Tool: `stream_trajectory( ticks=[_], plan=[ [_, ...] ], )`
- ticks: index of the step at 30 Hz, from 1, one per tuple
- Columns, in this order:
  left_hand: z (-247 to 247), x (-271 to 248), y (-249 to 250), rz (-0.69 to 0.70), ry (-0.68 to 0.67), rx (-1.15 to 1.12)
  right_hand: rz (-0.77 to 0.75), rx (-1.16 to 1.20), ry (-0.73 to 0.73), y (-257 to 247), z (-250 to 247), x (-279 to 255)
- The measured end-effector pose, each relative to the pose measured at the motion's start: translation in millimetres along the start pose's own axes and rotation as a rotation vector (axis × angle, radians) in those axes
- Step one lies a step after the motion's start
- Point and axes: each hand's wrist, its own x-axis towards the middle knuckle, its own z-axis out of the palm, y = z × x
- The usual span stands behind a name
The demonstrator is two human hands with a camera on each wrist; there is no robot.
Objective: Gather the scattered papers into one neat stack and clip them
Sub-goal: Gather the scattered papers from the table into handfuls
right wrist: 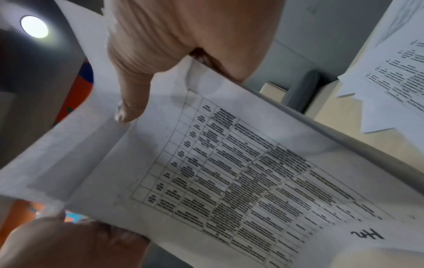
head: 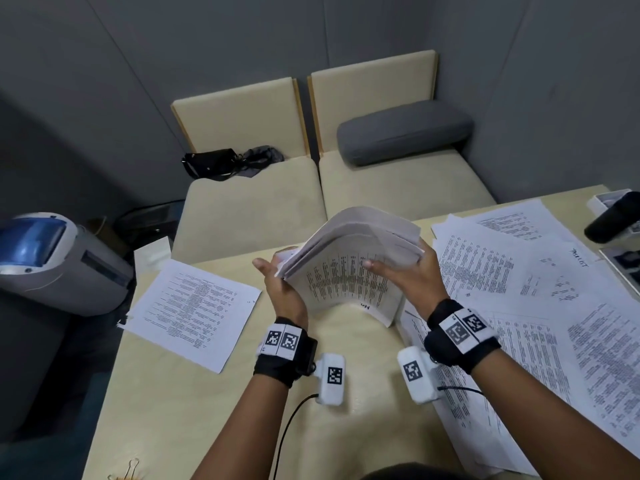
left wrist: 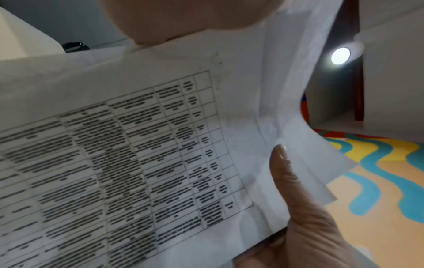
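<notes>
The beige table serves as the landmark, and a cream sofa with a grey cushion and a black bag is seen beyond its far edge. A spread of loose printed papers is laid overlapping across the table's right side, while a single sheet is left lying flat on its left side. Above the table's middle, a bundle of papers is held upright and bowed over, its lower edge standing on the tabletop. The bundle's left edge is gripped by the left hand, thumb in front and fingers curled behind, as the left wrist view confirms. Its right edge is pinched by the right hand, thumb laid across the printed face. A gold binder clip is seen at the table's near left corner.
</notes>
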Motion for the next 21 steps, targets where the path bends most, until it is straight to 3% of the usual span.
stream_trajectory(
  ticks=[4, 8, 11, 15, 19, 21],
  plan=[
    [11.2, 13.4, 7.3, 0.007, 0.019, -0.042, -0.070, -0.049, 0.020, 3.7, 6.6, 13.2],
    [8.4, 37.8, -28.6, -0.063, 0.036, 0.026, 0.170, -0.158, -0.054, 28.3, 5.9, 21.9],
    [5.5, 43.9, -47.6, -0.103, 0.048, 0.135, 0.205, -0.267, -0.078, 49.0, 2.5, 27.9],
    [2.0, 48.9, -51.5, -0.105, 0.155, 0.116, 0.084, -0.315, 0.125, 42.9, 3.9, 31.4],
    [16.3, 15.0, 23.0, 0.010, 0.215, 0.043, -0.071, -0.221, 0.121, 11.2, 1.8, 22.5],
    [12.3, 13.1, 33.8, 0.062, 0.205, -0.012, -0.099, -0.189, 0.069, 3.4, -3.2, 16.4]
  ],
)
